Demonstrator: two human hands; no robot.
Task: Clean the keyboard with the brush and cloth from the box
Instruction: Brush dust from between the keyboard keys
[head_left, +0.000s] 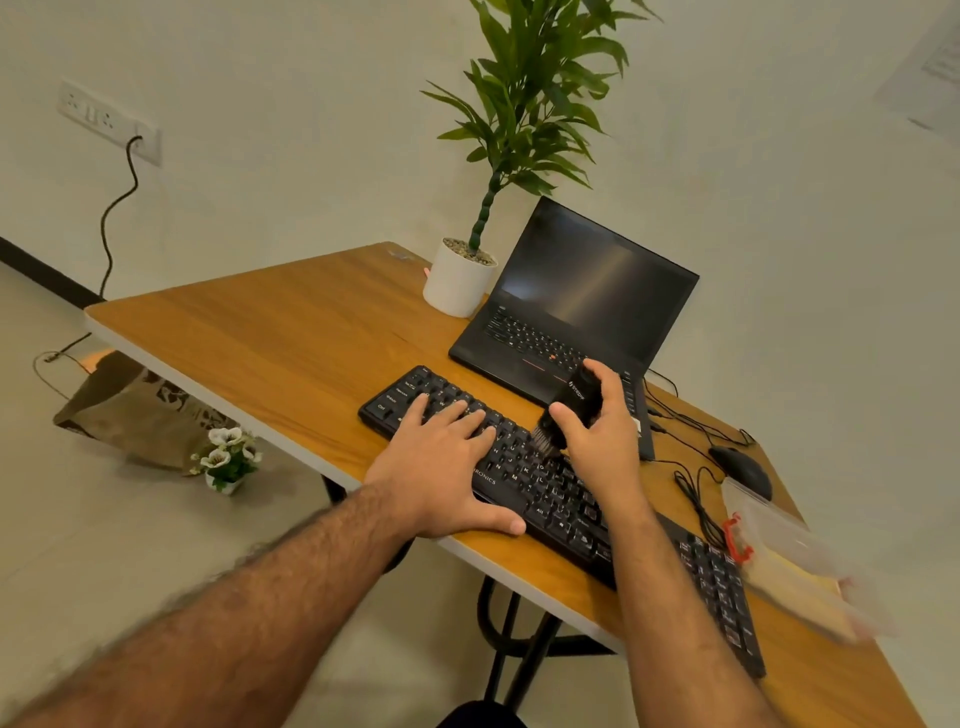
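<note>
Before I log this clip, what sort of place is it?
Probably a home or small office desk: an open laptop, a mouse and a black keyboard sit on a wooden table beside a potted plant.

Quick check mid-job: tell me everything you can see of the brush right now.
The brush is a chunky black tool with a plastic-looking body, white lettering on its side and a tuft of dark bristles at the lower end. The right hand grips its body, holding it tilted with the bristles down on the middle keys of the black keyboard. Its upper end overlaps the laptop's front edge in view. The left hand lies flat on the keyboard beside it, not touching the brush.
</note>
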